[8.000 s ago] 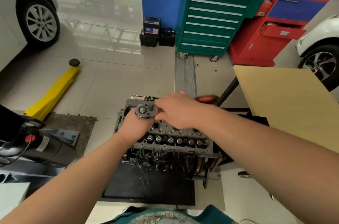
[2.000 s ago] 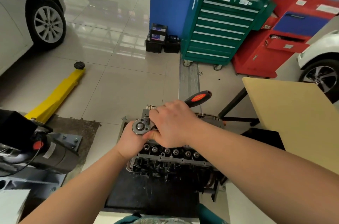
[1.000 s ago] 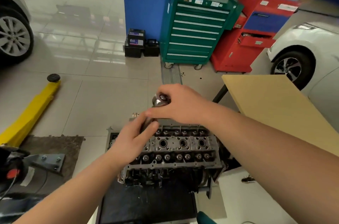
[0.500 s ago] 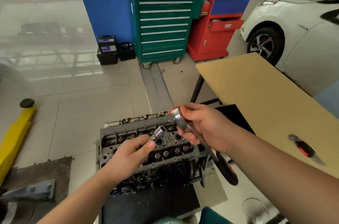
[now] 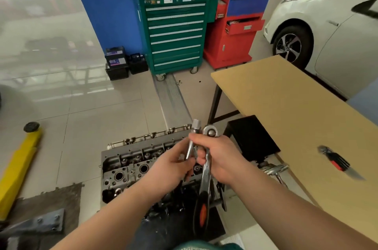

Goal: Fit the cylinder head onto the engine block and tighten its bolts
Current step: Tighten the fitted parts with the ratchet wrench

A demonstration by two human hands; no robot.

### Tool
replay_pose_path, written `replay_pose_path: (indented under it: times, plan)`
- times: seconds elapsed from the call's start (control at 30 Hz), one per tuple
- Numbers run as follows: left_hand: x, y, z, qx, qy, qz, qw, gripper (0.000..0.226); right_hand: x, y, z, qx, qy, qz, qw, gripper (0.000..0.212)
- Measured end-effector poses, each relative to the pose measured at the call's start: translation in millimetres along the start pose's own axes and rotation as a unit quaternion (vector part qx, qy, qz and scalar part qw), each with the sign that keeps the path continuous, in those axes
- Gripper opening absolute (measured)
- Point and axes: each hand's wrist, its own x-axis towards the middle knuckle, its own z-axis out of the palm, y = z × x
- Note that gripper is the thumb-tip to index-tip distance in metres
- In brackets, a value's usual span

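Note:
The grey cylinder head (image 5: 131, 159) sits on the dark engine block (image 5: 163, 198) low in the view, on a black mat. My right hand (image 5: 221, 159) grips a chrome ratchet (image 5: 206, 168) just below its round head, and the black and orange handle hangs down over the block. My left hand (image 5: 169, 168) pinches the lower end of a chrome socket extension (image 5: 193, 139), which stands upright beside the ratchet head. Both hands are raised above the right end of the cylinder head.
A tan table (image 5: 296, 118) stands to the right with a red and black hex key set (image 5: 335, 159) on it. A green tool cabinet (image 5: 176, 30), a red cabinet (image 5: 235, 22) and car batteries (image 5: 118, 61) are behind. A white car (image 5: 319, 30) is at right, a yellow jack (image 5: 18, 168) at left.
The ratchet and extension came off the head bolt and were separated. Both hands lifted them up over the head's right end, and the view swung to the right.

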Motion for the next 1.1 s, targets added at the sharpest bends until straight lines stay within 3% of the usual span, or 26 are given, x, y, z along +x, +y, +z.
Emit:
replay_pose_path:
  times: [0.17, 0.27, 0.37, 0.47, 0.57, 0.67, 0.77, 0.87, 0.97, 1.03, 1.1]
  plan:
    - [9, 13, 36, 0.189, 0.02, 0.072, 0.979, 0.068, -1, -1, -26, 0.086, 0.039, 0.004, 0.996, 0.035]
    - [8, 6, 64, 0.146, 0.078, 0.042, 0.985, 0.039, -3, 1, -46, 0.091, 0.068, -0.022, 0.993, 0.02]
    - [16, 0, 83, 0.097, 0.115, -0.056, 0.987, 0.009, -2, 3, -59, 0.145, 0.082, -0.022, 0.986, 0.007]
    - [27, -1, 93, 0.096, 0.075, -0.076, 0.99, 0.029, -1, 3, -73, 0.174, 0.112, -0.005, 0.978, 0.013]
    - [34, -1, 102, 0.141, 0.067, -0.022, 0.987, 0.028, -6, 2, -85, 0.179, 0.124, -0.018, 0.976, 0.019]
    - [44, -3, 107, 0.21, 0.053, 0.009, 0.976, 0.039, -17, -5, -91, 0.176, 0.146, -0.071, 0.971, 0.024]
    - [37, -18, 93, 0.255, 0.028, -0.024, 0.966, 0.021, -29, -41, -117, 0.213, 0.187, -0.18, 0.942, 0.031]
    - [28, -31, 62, 0.169, 0.075, -0.115, 0.976, 0.013, -48, -115, -167, 0.22, 0.188, -0.294, 0.911, 0.007]
    - [42, -21, 51, -0.096, 0.129, -0.21, 0.964, 0.014, -68, -152, -200, 0.11, 0.225, -0.314, 0.916, 0.01]
    - [53, 0, 57, -0.267, 0.111, -0.198, 0.937, 0.026, -72, -144, -201, 0.016, 0.237, -0.28, 0.93, 0.025]
    - [59, 21, 67, -0.307, 0.063, -0.156, 0.937, 0.026, -73, -121, -191, -0.045, 0.244, -0.234, 0.94, 0.031]
